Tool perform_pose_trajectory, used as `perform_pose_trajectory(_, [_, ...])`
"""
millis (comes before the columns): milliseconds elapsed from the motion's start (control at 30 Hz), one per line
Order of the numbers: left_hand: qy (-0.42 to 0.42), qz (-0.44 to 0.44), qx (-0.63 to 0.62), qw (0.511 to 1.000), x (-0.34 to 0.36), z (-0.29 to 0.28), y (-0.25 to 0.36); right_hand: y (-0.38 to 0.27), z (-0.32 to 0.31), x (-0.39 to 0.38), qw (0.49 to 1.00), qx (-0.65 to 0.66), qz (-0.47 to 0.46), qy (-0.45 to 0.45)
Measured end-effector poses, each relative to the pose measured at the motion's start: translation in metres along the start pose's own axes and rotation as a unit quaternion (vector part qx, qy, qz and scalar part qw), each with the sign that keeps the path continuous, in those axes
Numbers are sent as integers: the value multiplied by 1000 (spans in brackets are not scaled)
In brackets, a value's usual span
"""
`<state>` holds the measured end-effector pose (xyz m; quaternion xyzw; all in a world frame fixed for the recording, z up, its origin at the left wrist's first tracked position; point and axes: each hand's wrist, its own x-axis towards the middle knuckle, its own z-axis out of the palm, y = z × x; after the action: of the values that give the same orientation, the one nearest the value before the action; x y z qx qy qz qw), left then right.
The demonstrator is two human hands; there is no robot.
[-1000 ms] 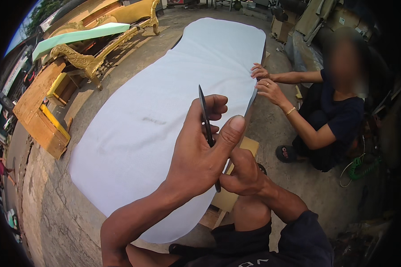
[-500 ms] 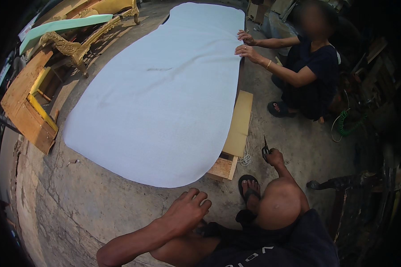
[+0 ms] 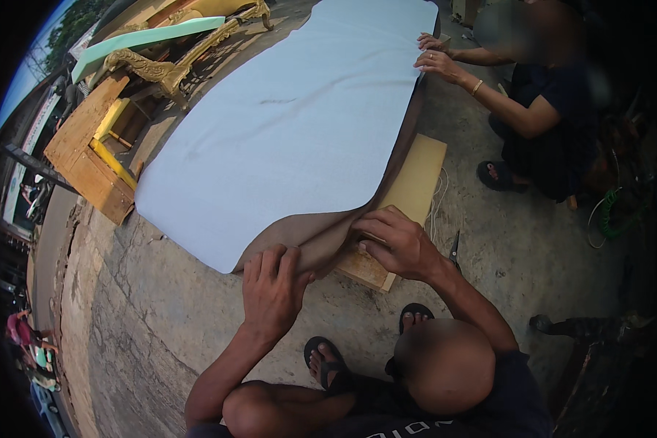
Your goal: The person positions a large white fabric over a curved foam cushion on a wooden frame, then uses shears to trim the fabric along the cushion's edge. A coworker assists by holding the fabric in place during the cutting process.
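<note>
A large sheet of upholstery material (image 3: 285, 139), white on top and brown underneath, lies spread out in front of me. Its near edge is turned up, so the brown underside (image 3: 292, 232) shows between my hands. My left hand (image 3: 270, 285) is closed on that edge, fingers over the brown side. Further right, my right hand (image 3: 401, 244) pinches the same edge above a wooden frame (image 3: 369, 271). Black scissors (image 3: 455, 250) rest on the ground just beyond my right forearm, partly hidden by it. A co-worker's hands (image 3: 438, 62) touch the sheet's far right edge.
A yellowish foam strip (image 3: 420, 175) and white string (image 3: 438, 201) lie right of the sheet. The co-worker squats at upper right near a green coiled hose (image 3: 607, 215). Gold carved furniture (image 3: 153, 71) and a wooden panel piece (image 3: 87, 150) stand left; a dark carved leg (image 3: 569, 326) is at right.
My right hand has let go of the scissors, which now lie on the ground. Both hands have reached forward, taken the sheet's near edge and folded it up. The view has shifted.
</note>
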<state>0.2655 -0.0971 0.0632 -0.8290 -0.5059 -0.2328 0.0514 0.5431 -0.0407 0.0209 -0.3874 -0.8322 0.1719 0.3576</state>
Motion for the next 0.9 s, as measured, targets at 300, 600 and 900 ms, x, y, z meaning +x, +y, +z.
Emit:
perform_pose_trajectory(300, [82, 1, -34, 996, -4, -10, -20, -41, 22, 38, 980, -68, -160, 91])
perform_pose_trajectory(600, [166, 0, -16, 986, -37, 14, 2, -53, 37, 45, 969, -116, -218, -26])
perform_pose_trajectory(900, [148, -63, -84, 983, -35, 11, -6, -75, 35, 46, 968, -95, -232, -7])
